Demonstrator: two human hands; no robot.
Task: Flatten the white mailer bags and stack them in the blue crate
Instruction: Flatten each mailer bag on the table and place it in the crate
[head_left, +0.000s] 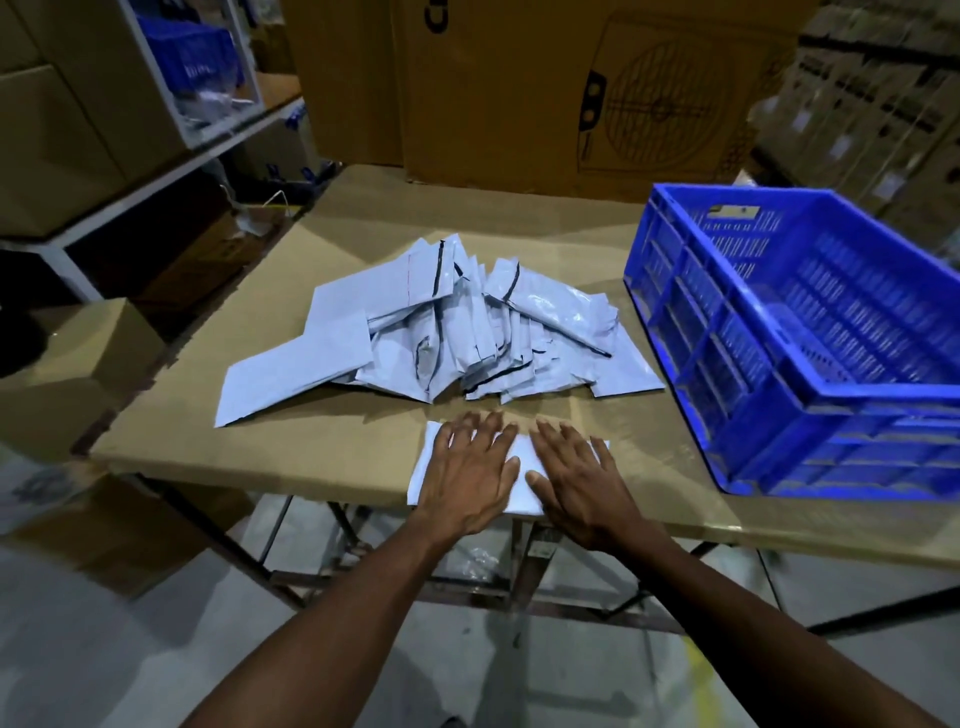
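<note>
Blue crate (810, 332) open-topped; bag pile (441, 332) crowds the table (322, 447) centre.

Both hands cover the middle of the mailer bag (519, 457) at the worktop's (322, 447) near edge, so its centre can't be seen. The blue crate (779, 332) runs off the picture's right edge at the worktop's right side. The fingertips are blurred. In the heap of bags (441, 327), the lower ones are buried.
</note>
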